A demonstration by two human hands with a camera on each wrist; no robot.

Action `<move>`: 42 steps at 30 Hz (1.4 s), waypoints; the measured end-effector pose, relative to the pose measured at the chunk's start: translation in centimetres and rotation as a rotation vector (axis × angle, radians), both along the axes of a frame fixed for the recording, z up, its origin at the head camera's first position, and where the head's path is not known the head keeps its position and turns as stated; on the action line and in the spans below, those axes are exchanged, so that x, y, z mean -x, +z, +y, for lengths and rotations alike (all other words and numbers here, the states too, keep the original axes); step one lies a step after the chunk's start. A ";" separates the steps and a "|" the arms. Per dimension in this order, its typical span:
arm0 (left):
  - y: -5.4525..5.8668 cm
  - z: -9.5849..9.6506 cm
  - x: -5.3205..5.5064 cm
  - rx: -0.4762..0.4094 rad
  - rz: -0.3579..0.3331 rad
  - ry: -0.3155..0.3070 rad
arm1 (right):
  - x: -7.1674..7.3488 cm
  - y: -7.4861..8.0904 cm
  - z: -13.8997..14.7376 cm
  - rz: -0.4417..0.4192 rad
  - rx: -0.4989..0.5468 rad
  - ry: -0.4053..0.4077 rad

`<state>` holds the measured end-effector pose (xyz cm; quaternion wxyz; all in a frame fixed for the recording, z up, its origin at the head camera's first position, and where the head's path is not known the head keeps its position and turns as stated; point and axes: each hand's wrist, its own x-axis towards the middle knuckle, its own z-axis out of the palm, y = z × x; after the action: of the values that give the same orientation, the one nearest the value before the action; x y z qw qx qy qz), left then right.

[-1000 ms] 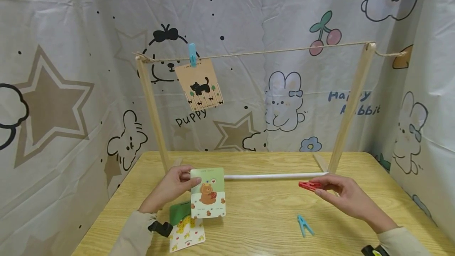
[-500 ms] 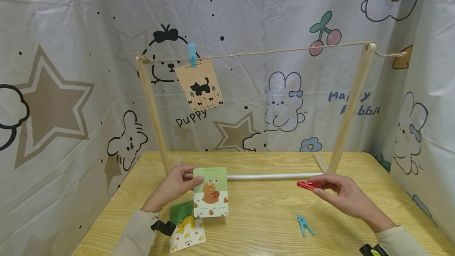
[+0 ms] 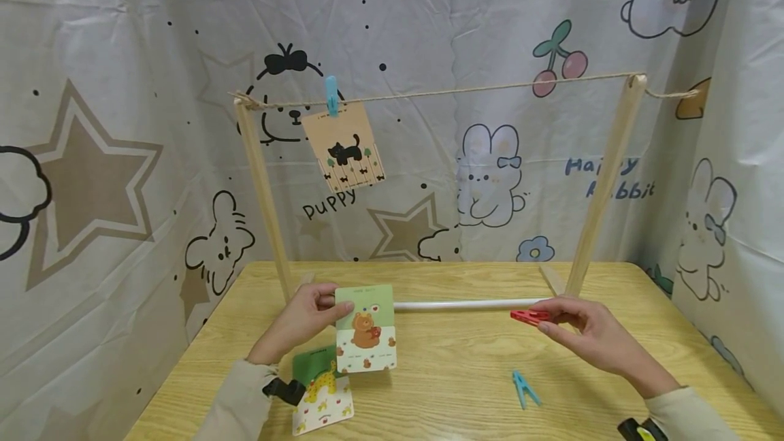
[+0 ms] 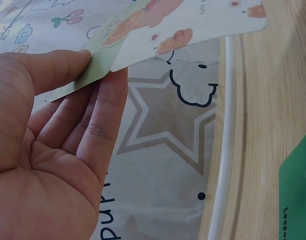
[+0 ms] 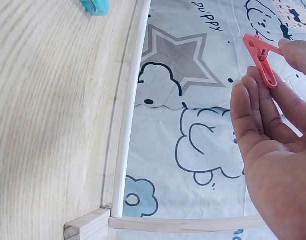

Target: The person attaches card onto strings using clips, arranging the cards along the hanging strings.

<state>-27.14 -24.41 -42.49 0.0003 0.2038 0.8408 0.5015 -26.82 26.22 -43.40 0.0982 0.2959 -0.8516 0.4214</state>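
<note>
My left hand pinches the left edge of a green and white bear card between thumb and fingers, above the table. In the left wrist view the card tilts away from the thumb. A red clothespin is held by my right hand; the right wrist view shows this clothespin between thumb and fingers. Below the bear card, a green and white card with a yellow animal lies on the table, partly covered. A blue clothespin lies in front of the right hand.
A string spans two wooden posts. From it hangs a peach cat card, clipped by a blue clothespin. A white rod runs low between the posts on the wooden table. A printed curtain stands behind.
My left hand has shifted slightly right with the bear card, which has risen a little. My right hand, holding the red clothespin, has moved slightly left.
</note>
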 end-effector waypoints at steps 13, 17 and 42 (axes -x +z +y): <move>0.4 0.5 0.3 0.010 0.003 0.027 | 0.2 0.3 -0.1 0.015 0.002 0.003; 0.4 0.8 0.5 0.002 0.026 0.032 | 0.3 0.3 -0.1 0.019 -0.001 -0.001; 1.9 2.5 0.9 -0.073 0.034 0.051 | 0.3 1.3 -0.7 0.030 0.029 0.029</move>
<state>-28.09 -21.92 -40.63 -0.0341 0.1906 0.8267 0.5282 -27.15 25.56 -42.12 0.1091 0.3130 -0.8394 0.4307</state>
